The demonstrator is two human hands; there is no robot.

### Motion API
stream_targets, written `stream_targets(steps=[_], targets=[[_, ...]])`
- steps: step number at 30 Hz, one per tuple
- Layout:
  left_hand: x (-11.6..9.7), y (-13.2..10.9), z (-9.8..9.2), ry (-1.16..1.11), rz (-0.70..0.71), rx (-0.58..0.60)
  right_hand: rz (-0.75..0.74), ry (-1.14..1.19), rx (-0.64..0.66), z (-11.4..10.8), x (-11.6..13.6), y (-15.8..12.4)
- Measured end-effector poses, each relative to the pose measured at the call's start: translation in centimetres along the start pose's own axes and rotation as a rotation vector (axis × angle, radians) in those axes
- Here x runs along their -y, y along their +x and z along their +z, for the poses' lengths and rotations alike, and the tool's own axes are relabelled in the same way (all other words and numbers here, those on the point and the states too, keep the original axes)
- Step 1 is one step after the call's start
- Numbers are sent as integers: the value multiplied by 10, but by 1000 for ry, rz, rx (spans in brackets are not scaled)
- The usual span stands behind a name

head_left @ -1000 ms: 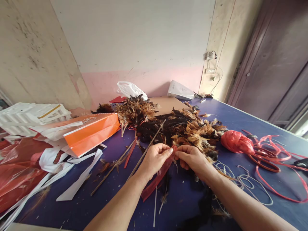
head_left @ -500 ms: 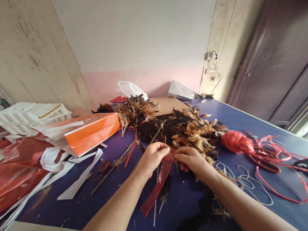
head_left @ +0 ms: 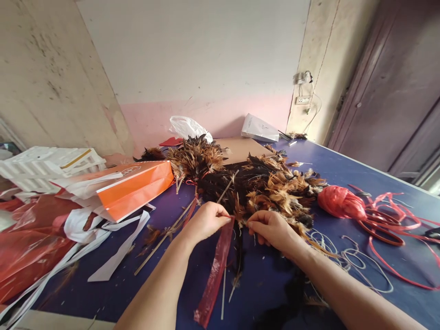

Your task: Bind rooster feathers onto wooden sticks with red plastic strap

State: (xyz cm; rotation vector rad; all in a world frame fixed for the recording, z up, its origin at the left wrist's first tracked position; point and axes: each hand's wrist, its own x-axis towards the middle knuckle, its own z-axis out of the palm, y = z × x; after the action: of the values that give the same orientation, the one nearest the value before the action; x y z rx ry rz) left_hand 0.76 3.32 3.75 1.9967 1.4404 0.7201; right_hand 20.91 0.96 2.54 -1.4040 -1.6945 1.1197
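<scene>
My left hand (head_left: pixel 208 222) pinches the top end of a translucent red plastic strip (head_left: pixel 218 270) between thumb and forefinger. The strip hangs slantwise toward the near side of the table. A short distance to the right, my right hand (head_left: pixel 271 229) has its thumb and forefinger pressed together; whatever is in that pinch is too small to make out. Just beyond both hands lies a heap of brown and black feathers (head_left: pixel 275 183). A tied feather bundle (head_left: pixel 195 158) stands behind it on the left. Below my hands, a dark loose feather (head_left: pixel 238 261) lies beside the strip.
To the left are an orange paper bag (head_left: pixel 137 190), white strips (head_left: pixel 120 250), red plastic sheeting (head_left: pixel 30 243) and a white plastic rack (head_left: pixel 48 165). On the right sit a red plastic ribbon bundle (head_left: pixel 340 201) and pale string (head_left: pixel 364 266). A white box (head_left: pixel 259 128) stands at the back.
My left hand has moved left with the red strip, away from my right hand. Earlier both hands were at the strip's top; my right hand has stayed nearly in place.
</scene>
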Motion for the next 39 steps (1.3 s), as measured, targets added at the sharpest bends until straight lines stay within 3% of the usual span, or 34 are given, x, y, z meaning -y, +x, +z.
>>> stream_targets(steps=[6, 10, 17, 26, 32, 39], targets=[[23, 7, -11, 229, -107, -251, -16, -82, -34, 0, -2, 0], [28, 13, -10, 266, -154, -346, -44, -115, -77, 0, -6, 2], [32, 13, -9, 304, -205, -343, -97, -176, -95, -1, -3, 1], [43, 19, -14, 87, -265, -447, -107, -192, -102, -2, -7, 2], [50, 25, -7, -139, -241, -534, -94, -192, -108, -2, -6, 3], [53, 26, -13, -258, -132, -620, -74, -231, 22, 7, 4, 2]])
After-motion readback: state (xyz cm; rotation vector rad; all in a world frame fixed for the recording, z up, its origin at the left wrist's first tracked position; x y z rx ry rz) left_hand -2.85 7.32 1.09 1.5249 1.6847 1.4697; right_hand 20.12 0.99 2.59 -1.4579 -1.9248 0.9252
